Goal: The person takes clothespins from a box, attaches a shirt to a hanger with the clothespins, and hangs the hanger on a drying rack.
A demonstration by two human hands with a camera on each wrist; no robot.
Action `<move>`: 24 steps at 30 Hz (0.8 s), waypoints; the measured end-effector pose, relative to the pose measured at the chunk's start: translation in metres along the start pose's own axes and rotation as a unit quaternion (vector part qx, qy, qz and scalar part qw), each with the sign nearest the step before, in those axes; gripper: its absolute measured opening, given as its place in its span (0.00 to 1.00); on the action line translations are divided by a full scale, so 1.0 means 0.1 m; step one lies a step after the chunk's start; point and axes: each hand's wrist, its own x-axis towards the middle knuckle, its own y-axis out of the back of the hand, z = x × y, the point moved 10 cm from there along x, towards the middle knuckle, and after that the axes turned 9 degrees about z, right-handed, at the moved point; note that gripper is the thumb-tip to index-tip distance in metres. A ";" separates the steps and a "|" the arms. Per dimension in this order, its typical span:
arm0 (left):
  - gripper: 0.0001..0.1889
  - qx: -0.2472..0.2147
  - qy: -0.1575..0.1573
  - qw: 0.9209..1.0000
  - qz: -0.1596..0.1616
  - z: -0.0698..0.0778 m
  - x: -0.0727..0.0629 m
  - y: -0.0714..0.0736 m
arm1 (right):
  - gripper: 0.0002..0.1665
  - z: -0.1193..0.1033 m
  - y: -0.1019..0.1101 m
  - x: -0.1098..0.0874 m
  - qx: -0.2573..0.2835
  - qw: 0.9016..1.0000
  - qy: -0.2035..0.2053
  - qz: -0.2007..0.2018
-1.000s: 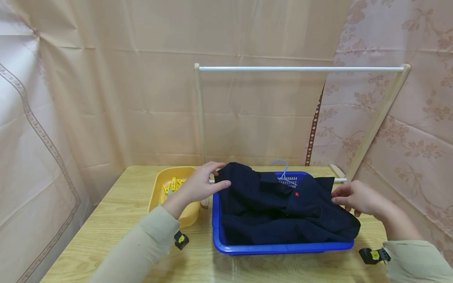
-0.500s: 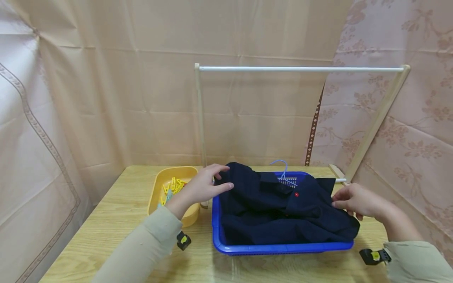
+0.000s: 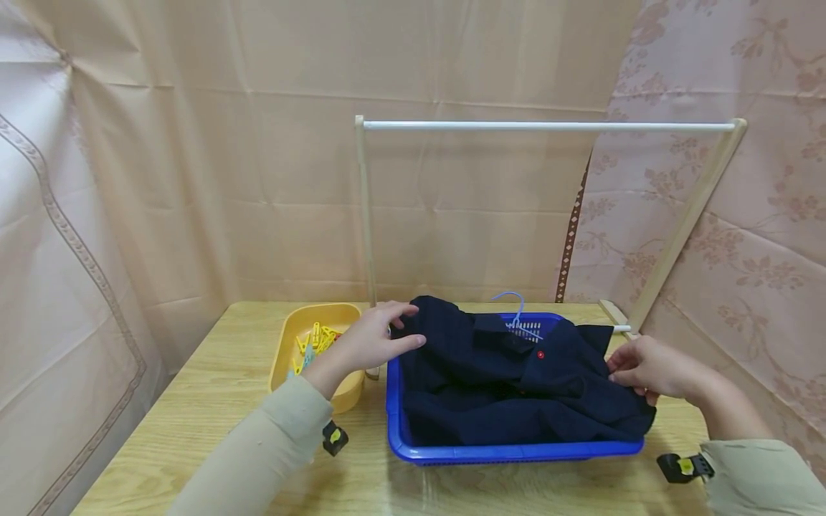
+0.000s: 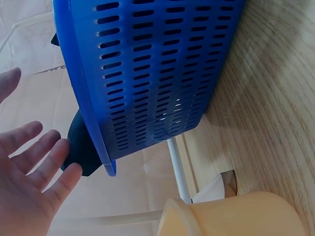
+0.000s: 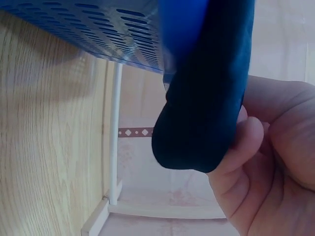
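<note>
A dark navy shirt (image 3: 490,387) with a red button (image 3: 540,355) lies over the blue basket (image 3: 516,454). The blue hook of a clothes hanger (image 3: 513,295) rises from its collar. My left hand (image 3: 374,337) is spread at the shirt's left end, fingers relaxed and thumb apart. Its fingertips are close to the cloth in the left wrist view, where the hand (image 4: 34,172) holds nothing. At the right end, my right hand (image 3: 654,367) has curled fingers and thumb pinching the shirt's edge. The cloth (image 5: 206,98) hides those fingertips in the right wrist view.
A yellow tray (image 3: 284,344) with yellow clothespins (image 3: 316,337) stands left of the basket. Behind it rises a drying rack with a white top rail (image 3: 548,126) and a slanted right post (image 3: 687,222). All stand on a wooden table (image 3: 213,401). Curtains close off the back and sides.
My left hand has shifted slightly right, uncovering more of the clothespins. The right hand has edged in over the shirt's edge. The shirt and basket have hardly moved.
</note>
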 end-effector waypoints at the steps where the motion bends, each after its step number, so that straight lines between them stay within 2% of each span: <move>1: 0.33 0.001 -0.003 1.000 -0.001 0.00 0.00 0.00 | 0.08 0.00 0.00 0.00 -0.002 1.000 -0.002 0.000; 10: 0.33 0.005 -0.015 1.000 -0.008 0.04 0.02 -0.04 | 0.03 -0.06 0.00 -0.02 -0.017 1.000 0.009 -0.024; 20: 0.33 0.001 -0.012 1.000 -0.009 0.04 0.03 -0.05 | 0.09 -0.08 0.01 -0.07 -0.018 0.999 -0.010 -0.043; 24: 0.33 0.004 -0.014 1.000 -0.007 0.06 0.03 -0.04 | 0.12 -0.07 0.01 -0.07 -0.023 0.999 -0.015 -0.039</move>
